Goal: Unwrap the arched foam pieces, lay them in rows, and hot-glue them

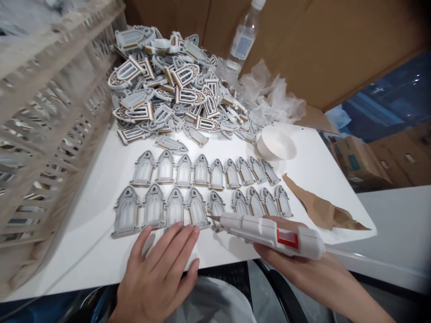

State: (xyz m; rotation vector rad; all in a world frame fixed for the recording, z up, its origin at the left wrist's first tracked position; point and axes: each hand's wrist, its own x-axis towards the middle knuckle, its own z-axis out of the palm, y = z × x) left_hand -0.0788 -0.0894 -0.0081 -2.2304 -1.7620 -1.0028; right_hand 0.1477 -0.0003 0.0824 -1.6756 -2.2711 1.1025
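In the lower row [154, 208], an arched frame [216, 202] sits by the gun-shaped tool [249, 226] gripped in the right hand [286, 264] — contact unclear. Positioning seems underway, next calling for steadiness; the left hand [158, 278] (seemingly empty) lies spread.

White tbl [325, 166] holds 2 rows arch pcs [201, 169], pile [190, 95] behind, wht bowl [274, 144] & brn paper [318, 208].

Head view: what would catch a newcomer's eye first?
Probably the big pile of arched frames at the back of the white table. Then the white tool in the right hand, its tip at the nearer of two rows of frames, with the left hand to its left.
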